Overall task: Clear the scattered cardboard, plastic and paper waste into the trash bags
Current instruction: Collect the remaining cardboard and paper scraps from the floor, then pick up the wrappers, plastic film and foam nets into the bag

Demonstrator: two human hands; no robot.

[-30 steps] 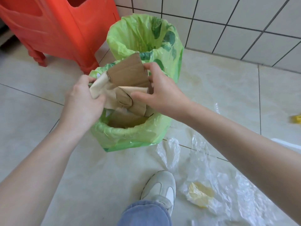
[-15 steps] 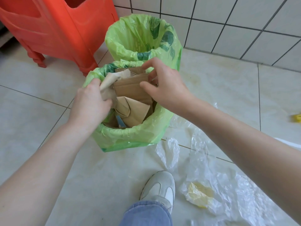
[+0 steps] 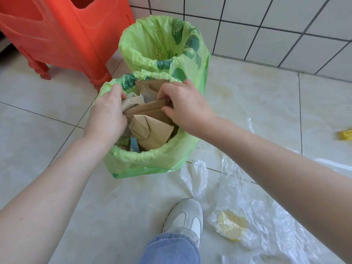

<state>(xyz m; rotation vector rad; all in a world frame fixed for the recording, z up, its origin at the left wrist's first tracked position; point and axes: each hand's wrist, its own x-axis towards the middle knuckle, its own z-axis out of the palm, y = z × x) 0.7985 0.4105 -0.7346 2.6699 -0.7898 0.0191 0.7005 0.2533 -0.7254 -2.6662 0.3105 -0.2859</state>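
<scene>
Both hands over the mouth of the near green trash bag, which stands on the tiled floor.

Left hand: fingers curled round a pale, crumpled paper piece at the bag's left rim. Right hand: thumb and curled fingers pinch the right end of a brown cardboard strip. Strip lies across the bag opening, long axis running left to right, right end slightly higher, spanning between the two hands. Just below it, a folded tan cardboard piece sits inside the bag, tilted, its broad face toward the camera. More cardboard stands against the far inner wall.

Second green trash bag directly behind, touching the first, open; contents cannot be seen.

Red plastic stool to the rear left. Clear plastic sheeting spread on the floor at right, a crumpled yellow wrapper lying under or in it. Small yellow scrap at far right edge. White shoe and blue trouser leg at bottom.
</scene>
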